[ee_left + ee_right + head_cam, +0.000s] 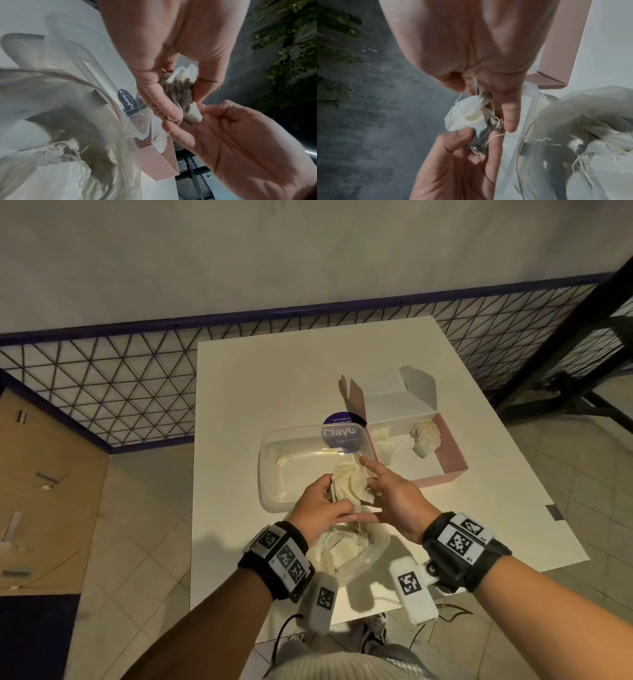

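Observation:
A bundle of cream tea bags (pixel 349 484) with loose strings is held up between both hands, over the near end of a clear plastic container (pixel 274 440). My left hand (pixel 337 498) pinches the bundle (pixel 181 94) between thumb and fingers. My right hand (pixel 370 484) grips its other side, index finger stretched forward with a string across it. In the right wrist view the bundle (pixel 471 116) sits between my right thumb and fingers, with the left thumb pressed on its lower end. A clear plastic bag (pixel 349 553) with more tea bags lies below my wrists.
An open pink box (pixel 455 453) holding several tea bags stands right of the container on the white table (pixel 257 388). A purple round label (pixel 342 429) shows behind the container. A wire mesh fence (pixel 120 392) runs behind the table; cardboard boxes (pixel 41 491) stand at left.

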`<control>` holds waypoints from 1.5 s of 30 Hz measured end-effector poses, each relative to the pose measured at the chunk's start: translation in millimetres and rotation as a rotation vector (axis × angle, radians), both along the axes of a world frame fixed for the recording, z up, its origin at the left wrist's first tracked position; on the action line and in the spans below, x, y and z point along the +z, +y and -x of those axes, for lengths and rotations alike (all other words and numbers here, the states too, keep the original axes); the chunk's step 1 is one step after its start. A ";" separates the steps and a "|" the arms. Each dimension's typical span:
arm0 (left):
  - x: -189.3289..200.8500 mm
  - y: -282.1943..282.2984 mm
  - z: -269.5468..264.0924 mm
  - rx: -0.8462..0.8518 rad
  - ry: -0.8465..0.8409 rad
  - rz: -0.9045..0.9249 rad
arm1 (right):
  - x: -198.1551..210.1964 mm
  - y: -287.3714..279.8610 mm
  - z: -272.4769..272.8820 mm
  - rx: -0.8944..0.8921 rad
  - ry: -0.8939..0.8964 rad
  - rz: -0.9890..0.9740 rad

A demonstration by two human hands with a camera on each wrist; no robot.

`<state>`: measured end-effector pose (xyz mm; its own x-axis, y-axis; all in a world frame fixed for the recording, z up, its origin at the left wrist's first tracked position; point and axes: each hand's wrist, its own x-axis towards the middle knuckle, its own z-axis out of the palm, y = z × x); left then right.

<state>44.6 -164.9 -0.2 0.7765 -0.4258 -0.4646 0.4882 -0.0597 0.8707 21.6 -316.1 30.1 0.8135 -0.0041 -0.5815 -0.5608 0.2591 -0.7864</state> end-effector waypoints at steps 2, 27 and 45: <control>-0.8 -1.2 -0.9 -0.010 0.024 0.024 | -1.9 0.2 1.8 0.067 -0.038 0.135; -6.5 -0.1 2.0 -0.047 0.041 0.102 | -30.8 -8.1 4.9 0.092 -0.106 0.481; -12.8 -1.4 -2.5 -0.198 -0.138 -0.065 | -7.7 -28.6 7.6 0.185 -0.371 0.638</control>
